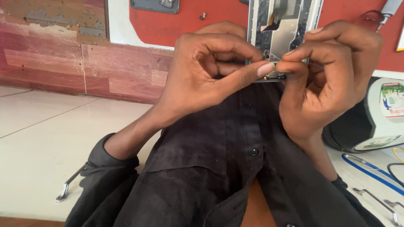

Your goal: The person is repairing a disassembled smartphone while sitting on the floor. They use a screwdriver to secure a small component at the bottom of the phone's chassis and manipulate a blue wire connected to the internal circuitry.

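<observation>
Even, soft daylight; faint shadows; sharp focus throughout; mild glare on the white counter (38,138).

I held both hands raised close before my chest. My left hand (202,71) was curled, knuckles toward the camera, its thumb stretched out to the right and its other fingers (229,50) folded in above the thumb. My right hand (324,80) faced it, thumb and forefinger pinched together, touching the left thumb's tip. Both forearms sloped down and outward into dark sleeves pushed up from the wrists.
</observation>
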